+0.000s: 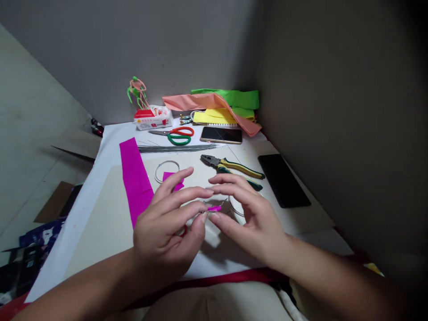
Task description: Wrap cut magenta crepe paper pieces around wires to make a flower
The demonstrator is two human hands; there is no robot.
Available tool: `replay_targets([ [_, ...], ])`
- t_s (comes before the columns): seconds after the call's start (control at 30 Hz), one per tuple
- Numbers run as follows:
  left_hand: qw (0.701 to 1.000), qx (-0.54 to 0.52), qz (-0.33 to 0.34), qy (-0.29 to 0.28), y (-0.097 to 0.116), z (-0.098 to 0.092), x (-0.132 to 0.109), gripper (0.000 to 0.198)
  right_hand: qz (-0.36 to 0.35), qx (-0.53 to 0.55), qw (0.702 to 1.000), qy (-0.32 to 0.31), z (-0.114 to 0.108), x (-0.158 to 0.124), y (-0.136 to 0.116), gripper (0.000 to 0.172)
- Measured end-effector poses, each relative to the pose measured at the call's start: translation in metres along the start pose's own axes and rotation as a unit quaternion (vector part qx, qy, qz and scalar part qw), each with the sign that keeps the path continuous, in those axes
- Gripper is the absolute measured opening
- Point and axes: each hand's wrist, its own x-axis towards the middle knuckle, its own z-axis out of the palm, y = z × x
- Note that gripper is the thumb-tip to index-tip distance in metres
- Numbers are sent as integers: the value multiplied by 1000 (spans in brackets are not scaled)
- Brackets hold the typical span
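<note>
Both hands meet above the near middle of the table, around a small piece of thin wire with magenta crepe-like paper (214, 208) on it. My left hand (167, 223) pinches its left end between thumb and fingers, with the index finger raised. My right hand (252, 218) has its thumb against the other side, the fingers curved over the top. Fingertips hide part of the piece. Behind the left fingers lie a small magenta scrap (179, 186) and a wire ring (159, 166). A long magenta strip (135, 178) lies to the left.
Beyond the hands lie pliers (234, 167), scissors (175, 133), a bundle of thin wires (177, 148) and a phone (220, 135). A black flat device (283, 180) is at right. Folded coloured paper (200, 102) and a tissue pack (154, 118) stand by the grey wall (187, 44).
</note>
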Motion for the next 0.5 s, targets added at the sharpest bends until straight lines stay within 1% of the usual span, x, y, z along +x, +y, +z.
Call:
replay_targets([
  [0.07, 1000, 11, 9, 0, 1, -2, 2, 22, 33, 63, 997, -35, -2, 2, 2, 13],
  [0.13, 1000, 17, 7, -2, 2, -4, 2, 23, 55, 121, 990, -54, -3, 3, 3, 6],
  [0.23, 1000, 21, 2, -2, 3, -5, 2, 23, 72, 178, 980, -53, -3, 5, 4, 5],
  [0.4, 999, 42, 2, 18, 4, -4, 1, 22, 99, 226, 968, -49, -3, 5, 3, 5],
  [0.5, 1000, 20, -3, 15, 3, -2, 1, 21, 111, 248, 961, -58, -4, 5, 2, 2],
])
